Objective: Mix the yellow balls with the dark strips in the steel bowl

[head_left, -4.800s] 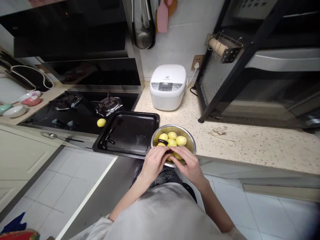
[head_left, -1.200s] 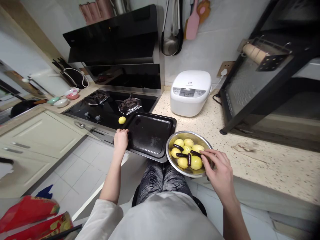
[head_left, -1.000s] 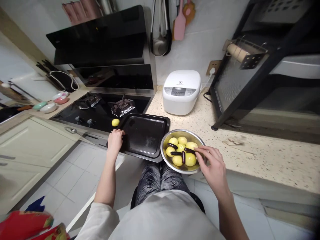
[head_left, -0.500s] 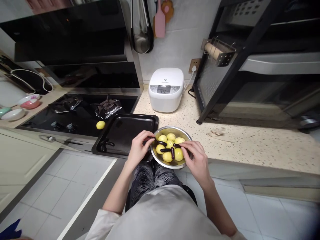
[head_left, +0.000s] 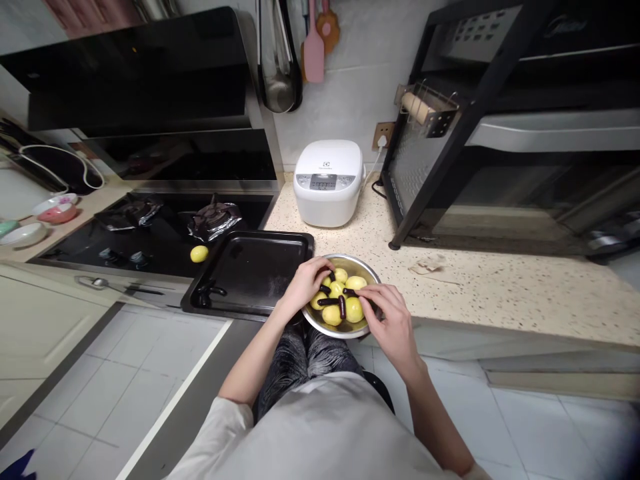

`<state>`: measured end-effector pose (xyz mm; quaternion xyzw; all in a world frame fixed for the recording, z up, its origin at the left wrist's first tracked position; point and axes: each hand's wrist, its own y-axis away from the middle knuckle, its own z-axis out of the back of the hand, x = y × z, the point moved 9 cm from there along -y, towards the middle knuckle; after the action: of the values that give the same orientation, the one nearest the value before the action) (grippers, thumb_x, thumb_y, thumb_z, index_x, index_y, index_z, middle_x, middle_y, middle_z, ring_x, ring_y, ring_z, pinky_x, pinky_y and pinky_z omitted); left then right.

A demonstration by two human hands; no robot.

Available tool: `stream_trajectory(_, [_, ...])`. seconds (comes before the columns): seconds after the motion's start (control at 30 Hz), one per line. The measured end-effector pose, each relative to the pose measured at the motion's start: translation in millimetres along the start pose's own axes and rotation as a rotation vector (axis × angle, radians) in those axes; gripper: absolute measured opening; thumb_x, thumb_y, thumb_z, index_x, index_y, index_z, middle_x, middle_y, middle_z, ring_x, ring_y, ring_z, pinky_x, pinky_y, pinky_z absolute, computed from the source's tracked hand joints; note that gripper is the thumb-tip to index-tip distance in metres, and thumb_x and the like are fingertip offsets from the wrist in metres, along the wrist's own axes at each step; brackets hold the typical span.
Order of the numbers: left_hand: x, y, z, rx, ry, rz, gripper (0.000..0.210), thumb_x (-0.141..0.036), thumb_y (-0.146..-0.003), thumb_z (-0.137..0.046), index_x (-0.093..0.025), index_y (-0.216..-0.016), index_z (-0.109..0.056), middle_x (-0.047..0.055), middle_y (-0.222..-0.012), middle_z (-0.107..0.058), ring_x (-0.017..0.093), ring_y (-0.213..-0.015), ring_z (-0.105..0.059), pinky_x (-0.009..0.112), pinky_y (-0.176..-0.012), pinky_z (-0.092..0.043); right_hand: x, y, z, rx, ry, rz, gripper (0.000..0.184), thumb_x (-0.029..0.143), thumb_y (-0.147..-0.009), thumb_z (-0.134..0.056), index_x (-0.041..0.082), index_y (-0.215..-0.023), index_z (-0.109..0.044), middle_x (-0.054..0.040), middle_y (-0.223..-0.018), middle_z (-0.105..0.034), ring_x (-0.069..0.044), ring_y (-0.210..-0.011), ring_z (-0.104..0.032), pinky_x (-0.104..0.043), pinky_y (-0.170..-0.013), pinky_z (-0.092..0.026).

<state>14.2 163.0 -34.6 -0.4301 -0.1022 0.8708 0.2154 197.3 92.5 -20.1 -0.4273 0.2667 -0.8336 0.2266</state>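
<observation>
A short, glossy dark stick (head_left: 332, 275) was pinched by the narrowed fingers of the left hand (head_left: 306, 283) above the round steel bowl (head_left: 353, 329), a second dark stick (head_left: 351, 292) by the right hand (head_left: 393, 320), among yellow egg-shaped pieces (head_left: 355, 309). Arranging was apparently underway; gentle placing seemed required.

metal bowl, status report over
Left grip on dark piece, right grip on second dark piece. Metal bowl holds yellow rounds, more dark pieces. Black tray alongside.
</observation>
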Motion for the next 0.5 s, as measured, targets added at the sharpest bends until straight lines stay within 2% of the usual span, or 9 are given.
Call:
stream_trajectory(0.37, [-3, 2, -11.5, 0.073, -0.099, -0.079, 0.024, -0.008, -0.099, -0.051, -0.018, -0.106, -0.071, 0.009, -0.115, -0.075, 0.023, -0.110, -0.071, 0.037, -0.101, -0.056, -2, 1, -3, 0.013, 0.016, 0.015, 0.014, 0.020, -0.101, -0.061, 0.024, -0.105, -0.074, -0.0063, -0.102, -0.074, -0.025, -0.100, -0.067, -0.043, -0.091, -0.053])
stream_trajectory(0.5, [-10, 5, -7.9, 0.060, -0.146, -0.102, 0.022, -0.009, -0.100, -0.052, -0.018, -0.108, -0.071, 0.010, -0.121, -0.074, 0.023, -0.117, -0.069, 0.038, -0.106, -0.055, -2, 1, -3, 0.029, 0.019, 0.032, 0.015, 0.020, -0.101, -0.060, 0.024, -0.107, -0.073, -0.0063, -0.103, -0.075, -0.025, -0.099, -0.067, -0.043, -0.090, -0.053])
